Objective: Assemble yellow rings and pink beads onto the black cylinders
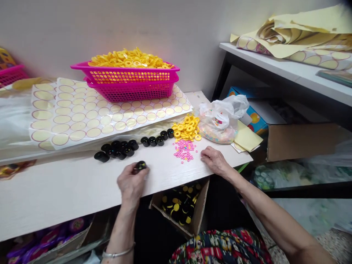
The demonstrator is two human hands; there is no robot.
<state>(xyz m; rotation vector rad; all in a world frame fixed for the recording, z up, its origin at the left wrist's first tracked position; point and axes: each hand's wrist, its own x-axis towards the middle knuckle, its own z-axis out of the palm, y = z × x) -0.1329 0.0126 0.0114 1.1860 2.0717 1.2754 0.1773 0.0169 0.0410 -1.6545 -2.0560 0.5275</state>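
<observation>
My left hand (132, 182) is closed around a small black cap (141, 165) at the near edge of the white table (68, 187). My right hand (216, 160) rests on the table with fingers curled, its fingertips close to a scatter of pink beads (184, 149); whether it pinches one is unclear. Behind the beads lies a heap of yellow rings (187, 128). More black caps (118, 149) sit in a cluster and a short row (157, 138) ahead of my left hand.
Stacked pink baskets (132, 82) full of yellow rings stand on round-sticker sheets (82, 113). A plastic bag (220, 117) of beads lies at right. Under the table an open cardboard box (181, 209) holds black-and-yellow pieces. A shelf (288, 73) with paper is at right.
</observation>
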